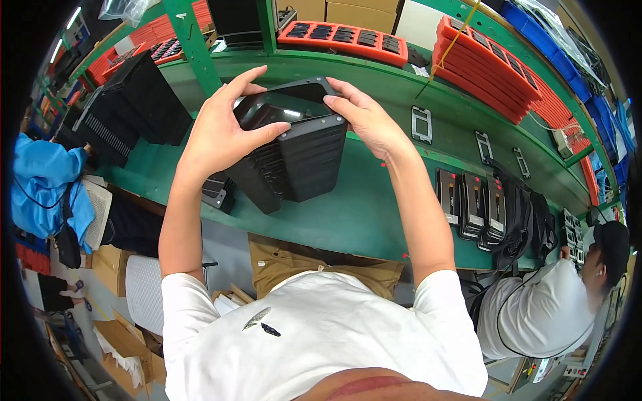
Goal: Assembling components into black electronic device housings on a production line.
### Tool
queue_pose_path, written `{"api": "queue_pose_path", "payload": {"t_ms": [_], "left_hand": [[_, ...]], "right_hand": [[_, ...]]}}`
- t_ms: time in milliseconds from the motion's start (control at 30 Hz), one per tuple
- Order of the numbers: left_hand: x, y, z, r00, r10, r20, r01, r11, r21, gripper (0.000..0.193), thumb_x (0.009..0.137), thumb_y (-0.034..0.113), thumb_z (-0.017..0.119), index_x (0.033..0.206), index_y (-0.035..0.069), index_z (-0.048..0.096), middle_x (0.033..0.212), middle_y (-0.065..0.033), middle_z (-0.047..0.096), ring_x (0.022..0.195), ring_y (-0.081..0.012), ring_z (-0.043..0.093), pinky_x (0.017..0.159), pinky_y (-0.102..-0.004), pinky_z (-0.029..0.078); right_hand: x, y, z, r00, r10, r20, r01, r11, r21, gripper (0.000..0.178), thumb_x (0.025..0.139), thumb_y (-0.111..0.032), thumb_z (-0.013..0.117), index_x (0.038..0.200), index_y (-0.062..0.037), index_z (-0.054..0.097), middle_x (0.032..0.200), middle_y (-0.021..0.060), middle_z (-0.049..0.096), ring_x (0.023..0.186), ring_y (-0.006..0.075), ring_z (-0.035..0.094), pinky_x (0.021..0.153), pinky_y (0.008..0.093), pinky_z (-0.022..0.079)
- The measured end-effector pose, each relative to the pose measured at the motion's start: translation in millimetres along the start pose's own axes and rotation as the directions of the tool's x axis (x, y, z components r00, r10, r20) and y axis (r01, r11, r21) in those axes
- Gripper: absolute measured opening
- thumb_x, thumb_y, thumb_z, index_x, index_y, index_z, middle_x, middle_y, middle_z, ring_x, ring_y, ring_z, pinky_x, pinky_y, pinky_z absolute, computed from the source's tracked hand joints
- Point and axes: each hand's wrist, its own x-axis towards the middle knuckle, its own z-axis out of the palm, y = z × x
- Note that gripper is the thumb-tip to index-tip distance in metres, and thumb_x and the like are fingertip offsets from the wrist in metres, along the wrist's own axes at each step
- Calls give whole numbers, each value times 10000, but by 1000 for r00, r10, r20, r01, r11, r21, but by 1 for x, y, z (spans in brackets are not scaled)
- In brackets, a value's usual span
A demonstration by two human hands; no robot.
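A tall stack of black rectangular frames (311, 160) with ribbed sides stands on the green bench in front of me. On its top lies a black frame (302, 89) with a glossy dark panel inside it. My left hand (224, 123) spans the frame's left end, thumb on the near corner and fingers spread at the far side. My right hand (364, 113) grips the right end, its thumb on the upper edge and its fingers behind. The underside of the top frame is hidden, so I cannot tell whether it touches the stack.
Tall black stacks (144, 97) stand at left. Red trays (341, 41) of dark parts line the shelf behind. Dark flat units (471, 207) lie to the right, beside black bundles (515, 207). A person in white (542, 314) works at right; blue clothing (50, 187) shows at left.
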Motion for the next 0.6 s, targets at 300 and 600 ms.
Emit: {"api": "queue_pose_path", "payload": {"t_ms": [300, 600], "left_hand": [[-6, 3, -6, 998, -46, 38, 47, 998, -37, 772, 782, 287, 859, 1447, 62, 538, 1268, -157, 676, 1174, -283, 630, 1059, -367, 459], [-24, -29, -41, 976, -38, 213, 31, 999, 36, 544, 896, 234, 760, 1395, 72, 617, 1380, -213, 597, 1253, -308, 594, 1095, -350, 410]], "right_hand": [[1, 0, 6, 997, -75, 9, 76, 997, -20, 597, 1022, -248, 601, 1531, 3, 416, 1273, 70, 607, 1154, 134, 548, 1031, 285, 413], [-9, 9, 1, 981, -181, -68, 182, 983, 4, 565, 1020, -226, 587, 1509, 13, 435, 1300, 82, 598, 1069, 125, 594, 961, 269, 459]]}}
